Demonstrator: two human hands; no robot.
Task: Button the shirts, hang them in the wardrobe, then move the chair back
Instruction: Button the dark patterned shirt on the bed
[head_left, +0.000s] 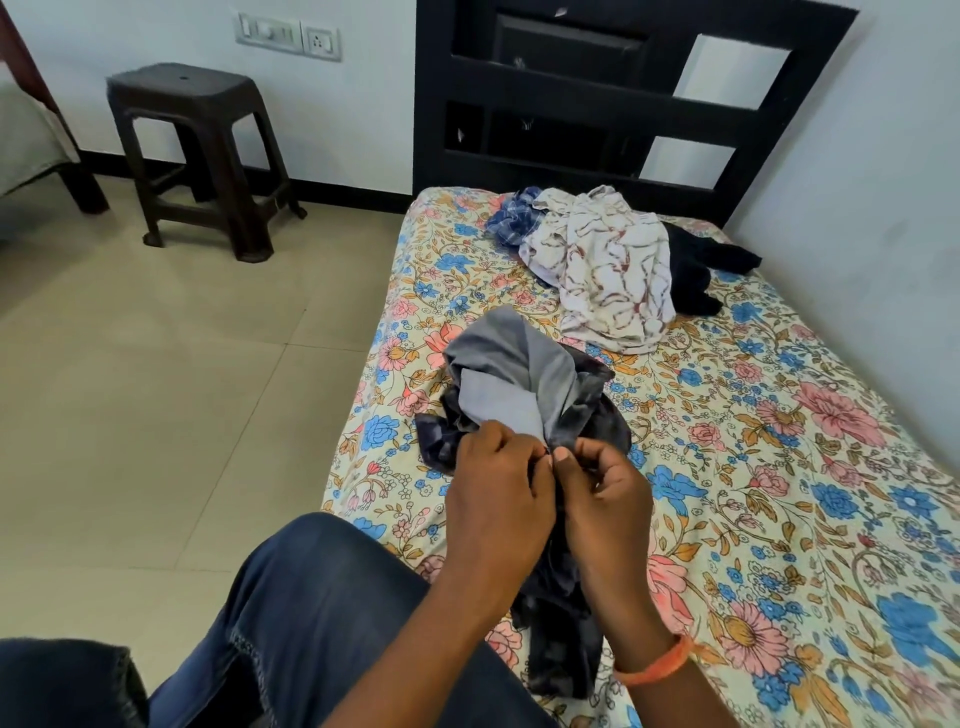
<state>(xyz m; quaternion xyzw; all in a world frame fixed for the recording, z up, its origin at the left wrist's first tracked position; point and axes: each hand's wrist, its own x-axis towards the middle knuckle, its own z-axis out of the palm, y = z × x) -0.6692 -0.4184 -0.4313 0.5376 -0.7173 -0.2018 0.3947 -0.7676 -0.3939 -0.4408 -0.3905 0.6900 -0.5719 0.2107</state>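
Note:
A dark patterned shirt with a grey inner side lies crumpled on the floral bed sheet in front of me. My left hand and my right hand both pinch its front edges close together, fingertips almost touching. Further up the bed a white shirt with brown swirls lies in a heap. A blue checked shirt lies at its left and a black garment at its right.
A dark plastic stool stands on the tiled floor by the wall at the left. The black headboard rises behind the bed. A white wall runs along the bed's right side. My jeans-clad knees fill the bottom left.

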